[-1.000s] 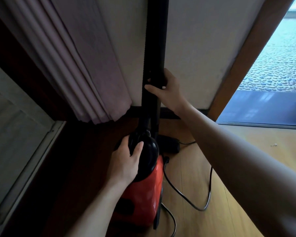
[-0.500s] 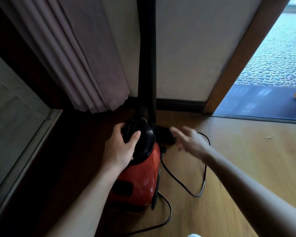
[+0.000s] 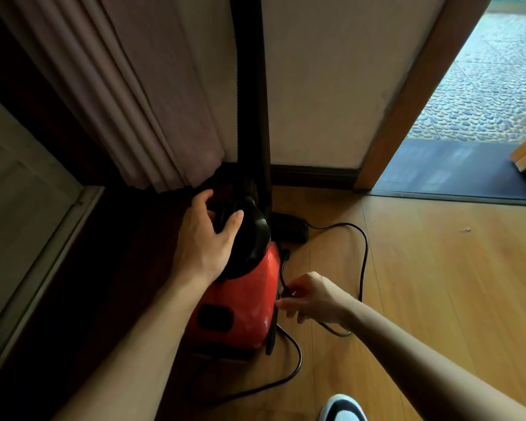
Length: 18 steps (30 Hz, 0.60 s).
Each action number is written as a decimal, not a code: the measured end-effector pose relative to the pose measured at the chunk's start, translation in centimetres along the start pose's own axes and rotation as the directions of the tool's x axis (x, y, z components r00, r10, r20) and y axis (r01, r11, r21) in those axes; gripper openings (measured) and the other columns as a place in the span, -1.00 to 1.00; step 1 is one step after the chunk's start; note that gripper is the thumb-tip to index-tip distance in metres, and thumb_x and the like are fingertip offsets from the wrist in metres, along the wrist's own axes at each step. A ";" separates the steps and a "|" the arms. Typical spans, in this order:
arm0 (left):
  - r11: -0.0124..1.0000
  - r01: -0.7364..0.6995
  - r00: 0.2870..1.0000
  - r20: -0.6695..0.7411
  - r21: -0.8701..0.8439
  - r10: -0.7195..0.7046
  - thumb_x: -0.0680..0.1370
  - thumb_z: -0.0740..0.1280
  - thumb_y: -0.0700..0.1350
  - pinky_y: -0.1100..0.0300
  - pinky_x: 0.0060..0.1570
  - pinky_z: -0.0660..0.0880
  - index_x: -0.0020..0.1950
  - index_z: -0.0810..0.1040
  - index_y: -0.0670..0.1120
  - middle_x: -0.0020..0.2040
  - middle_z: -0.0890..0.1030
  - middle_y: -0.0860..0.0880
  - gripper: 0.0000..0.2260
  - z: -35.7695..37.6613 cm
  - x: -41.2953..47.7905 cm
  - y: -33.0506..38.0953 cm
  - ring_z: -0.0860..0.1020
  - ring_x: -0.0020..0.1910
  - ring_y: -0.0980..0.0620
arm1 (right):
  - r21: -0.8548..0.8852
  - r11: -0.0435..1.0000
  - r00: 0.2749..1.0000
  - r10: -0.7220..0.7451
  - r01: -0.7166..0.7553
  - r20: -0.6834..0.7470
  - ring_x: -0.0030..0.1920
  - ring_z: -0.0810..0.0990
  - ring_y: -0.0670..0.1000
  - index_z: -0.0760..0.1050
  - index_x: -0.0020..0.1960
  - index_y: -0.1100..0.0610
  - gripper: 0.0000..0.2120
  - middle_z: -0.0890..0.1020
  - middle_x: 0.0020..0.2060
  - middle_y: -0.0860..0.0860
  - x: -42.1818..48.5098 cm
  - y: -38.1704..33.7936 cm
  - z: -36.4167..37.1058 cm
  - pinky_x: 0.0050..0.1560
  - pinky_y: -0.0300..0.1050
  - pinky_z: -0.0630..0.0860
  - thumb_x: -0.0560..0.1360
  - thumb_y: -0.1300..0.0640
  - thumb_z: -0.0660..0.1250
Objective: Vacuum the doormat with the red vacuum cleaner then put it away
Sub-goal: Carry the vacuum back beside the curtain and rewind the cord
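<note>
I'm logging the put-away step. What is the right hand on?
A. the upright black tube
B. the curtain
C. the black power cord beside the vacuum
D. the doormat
C: the right hand pinches the power cord beside the red vacuum cleaner, while the left hand holds its black top.

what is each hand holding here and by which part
Left hand holds the red vacuum cleaner by its black top handle. Right hand pinches the black power cord close beside the vacuum's body.
</note>
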<state>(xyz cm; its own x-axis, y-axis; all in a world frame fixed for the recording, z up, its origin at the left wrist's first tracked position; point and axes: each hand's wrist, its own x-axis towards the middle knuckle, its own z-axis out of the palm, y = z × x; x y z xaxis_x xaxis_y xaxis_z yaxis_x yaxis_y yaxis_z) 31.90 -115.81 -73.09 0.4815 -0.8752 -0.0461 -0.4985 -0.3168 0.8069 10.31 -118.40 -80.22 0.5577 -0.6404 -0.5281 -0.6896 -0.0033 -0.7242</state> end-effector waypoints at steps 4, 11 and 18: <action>0.986 -0.106 0.991 -0.063 0.125 0.115 0.57 0.34 0.09 0.21 0.09 0.38 0.47 0.35 -0.06 0.25 0.46 -0.11 -0.48 -0.8 -1.0 0.0 0.49 0.19 -0.05 | 0.324 0.937 0.991 0.135 -0.132 0.014 -0.34 0.55 -0.04 0.58 0.06 0.24 -0.77 0.58 -0.28 0.03 -1.7 0.2 0.3 -0.30 -0.17 0.59 0.66 0.07 0.29; 0.896 -0.367 0.901 -0.144 0.250 0.409 0.55 0.35 -0.04 0.29 0.06 0.33 0.07 0.60 -0.06 0.06 0.53 -0.02 -0.85 -1.5 -4.0 1.6 0.49 0.06 0.00 | 0.097 0.991 0.942 0.122 -0.097 -0.312 -0.42 0.44 -0.23 0.60 -0.04 0.06 -0.68 0.49 -0.32 -0.08 -9.5 -0.6 -4.5 -0.40 -0.36 0.36 0.68 -0.06 0.15; 0.894 -0.446 0.797 0.436 -0.042 0.419 0.50 0.37 0.13 0.18 0.20 0.46 0.37 0.42 0.24 0.27 0.40 0.14 -0.57 2.0 -9.3 3.4 0.43 0.23 0.15 | 0.232 0.965 0.962 -0.062 0.126 -0.266 -0.37 0.35 -0.09 0.58 -0.02 0.13 -0.70 0.42 -0.32 0.00 -16.7 -1.9 -3.9 -0.41 -0.28 0.30 0.64 -0.06 0.20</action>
<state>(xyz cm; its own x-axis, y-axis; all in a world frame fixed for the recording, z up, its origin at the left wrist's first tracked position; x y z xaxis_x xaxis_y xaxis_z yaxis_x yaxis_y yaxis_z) 24.30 -109.48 -71.15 -0.1391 -0.9893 0.0446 -0.6300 0.1232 0.7667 0.50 -110.67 -68.25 0.4563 -0.8203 -0.3449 -0.4876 0.0938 -0.8680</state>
